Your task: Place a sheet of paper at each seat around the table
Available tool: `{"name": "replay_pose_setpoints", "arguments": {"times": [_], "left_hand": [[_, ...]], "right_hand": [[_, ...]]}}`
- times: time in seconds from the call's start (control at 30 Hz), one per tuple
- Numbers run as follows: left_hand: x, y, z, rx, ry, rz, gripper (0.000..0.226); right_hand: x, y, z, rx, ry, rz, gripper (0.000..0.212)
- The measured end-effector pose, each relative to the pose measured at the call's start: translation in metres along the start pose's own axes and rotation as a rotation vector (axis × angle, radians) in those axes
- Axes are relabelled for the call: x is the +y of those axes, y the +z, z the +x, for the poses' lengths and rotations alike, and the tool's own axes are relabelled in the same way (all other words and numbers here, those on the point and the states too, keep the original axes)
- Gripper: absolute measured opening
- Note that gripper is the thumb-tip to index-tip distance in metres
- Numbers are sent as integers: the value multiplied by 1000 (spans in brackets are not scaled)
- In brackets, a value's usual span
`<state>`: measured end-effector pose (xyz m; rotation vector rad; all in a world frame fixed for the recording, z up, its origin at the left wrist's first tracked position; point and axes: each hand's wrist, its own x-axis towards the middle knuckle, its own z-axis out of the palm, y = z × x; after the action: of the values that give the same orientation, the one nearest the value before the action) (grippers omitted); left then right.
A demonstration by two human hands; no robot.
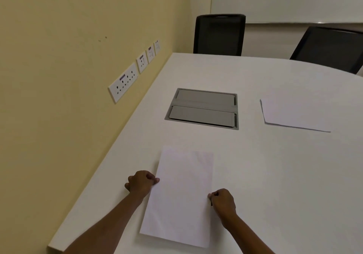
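Note:
A white sheet of paper (181,194) lies flat on the white table (275,175) right in front of me, near the table's front edge. My left hand (140,183) pinches the sheet's left edge with curled fingers. On the opposite side, my right hand (223,199) pinches its right edge. A small stack of white paper (294,114) rests on the table at the far right, apart from both hands.
A grey cable box with two closed lids (203,109) is set into the table's middle. Two black chairs (219,34) (330,47) stand at the far side. A yellow wall with several sockets (123,82) runs along the table's left edge.

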<state>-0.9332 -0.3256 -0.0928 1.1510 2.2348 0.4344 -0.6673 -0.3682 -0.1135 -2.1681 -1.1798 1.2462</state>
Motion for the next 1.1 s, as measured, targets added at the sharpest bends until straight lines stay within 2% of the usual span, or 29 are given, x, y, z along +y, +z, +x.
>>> {"name": "replay_pose_setpoints", "arguments": {"times": [0.3,0.53,0.63,0.8,0.9,1.03,1.1], "left_hand": [[-3,28,18,-12,9,92,18],[-11,42,28,-7,27,166,23],[-12,44,31,-2,28,194,24],[-12,39,30,29,60,242,39],[-9,34,23,68,148,278,47],[5,29,-5,108,356,335,64],[14,25,-18,112,462,353,68]], "right_hand": [[14,14,10,43,67,-62,26],[10,15,15,50,92,-124,11],[8,13,13,45,91,-130,13],[5,4,6,50,79,-172,24],[3,-9,0,57,79,-174,25],[-2,-33,-21,82,17,-163,23],[-10,-44,-33,73,-38,-128,36]]}}
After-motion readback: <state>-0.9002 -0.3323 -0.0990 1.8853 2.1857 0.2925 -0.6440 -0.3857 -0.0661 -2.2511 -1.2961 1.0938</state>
